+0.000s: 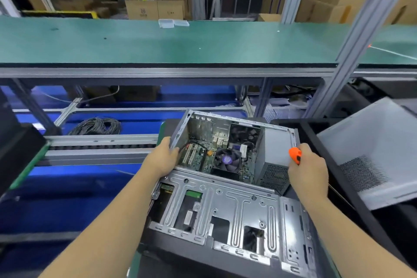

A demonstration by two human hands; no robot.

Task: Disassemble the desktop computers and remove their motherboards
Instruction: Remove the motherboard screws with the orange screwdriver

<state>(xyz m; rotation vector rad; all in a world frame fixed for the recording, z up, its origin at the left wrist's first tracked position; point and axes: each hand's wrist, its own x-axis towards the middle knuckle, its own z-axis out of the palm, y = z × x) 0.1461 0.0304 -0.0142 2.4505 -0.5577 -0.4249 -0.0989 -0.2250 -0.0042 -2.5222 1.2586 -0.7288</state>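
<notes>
Case [225, 205] lower centre, side panel off, interior exposed. Motherboard [203, 158] still seated inside, fan [226, 160] on it. Left hand [161, 160] grips the case's left edge; right hand [308, 168] clamped on orange screwdriver [295, 155]. Judged early: board removal remains.

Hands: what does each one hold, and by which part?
The left hand grips the open computer case by its left edge. The right hand holds an orange-handled tool by the handle.
</notes>
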